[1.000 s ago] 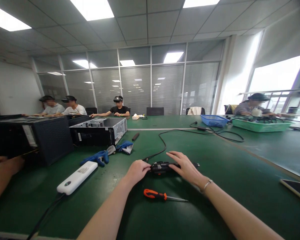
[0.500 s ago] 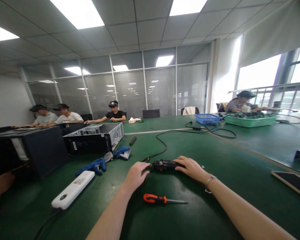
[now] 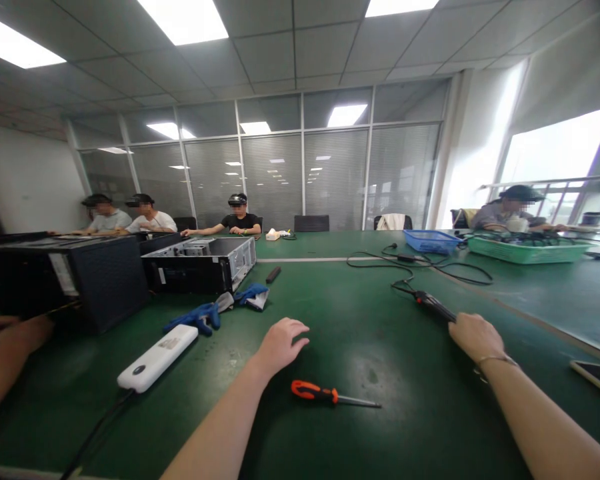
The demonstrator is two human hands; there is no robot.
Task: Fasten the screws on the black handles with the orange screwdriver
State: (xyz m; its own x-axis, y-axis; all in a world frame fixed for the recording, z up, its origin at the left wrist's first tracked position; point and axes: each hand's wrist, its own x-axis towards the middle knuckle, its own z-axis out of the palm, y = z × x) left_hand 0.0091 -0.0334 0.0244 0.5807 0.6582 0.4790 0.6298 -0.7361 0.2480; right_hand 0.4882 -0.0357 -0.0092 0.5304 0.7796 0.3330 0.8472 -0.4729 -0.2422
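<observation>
My right hand (image 3: 477,339) is wrapped round one end of a black corded electric screwdriver (image 3: 433,306) on the right side of the green table. Its cord runs off the far end, and a small red part shows near there. My left hand (image 3: 281,345) is held over the table with fingers bent and thumb apart, and nothing is in it. Just below and to the right of that hand lies an orange and black screwdriver (image 3: 314,393), its metal shaft pointing right.
Left of me lie a white power strip (image 3: 157,358) and blue gloves (image 3: 197,316). Computer cases (image 3: 115,287) stand at the left, where another person's hands (image 3: 23,333) work. Farther off are a blue basket (image 3: 431,243), a green basket (image 3: 530,252) and seated people. A phone (image 3: 597,378) lies at right.
My right hand has moved the electric screwdriver away to the right and turned it. My left hand no longer touches it. The orange screwdriver stays on the table. The view has shifted slightly.
</observation>
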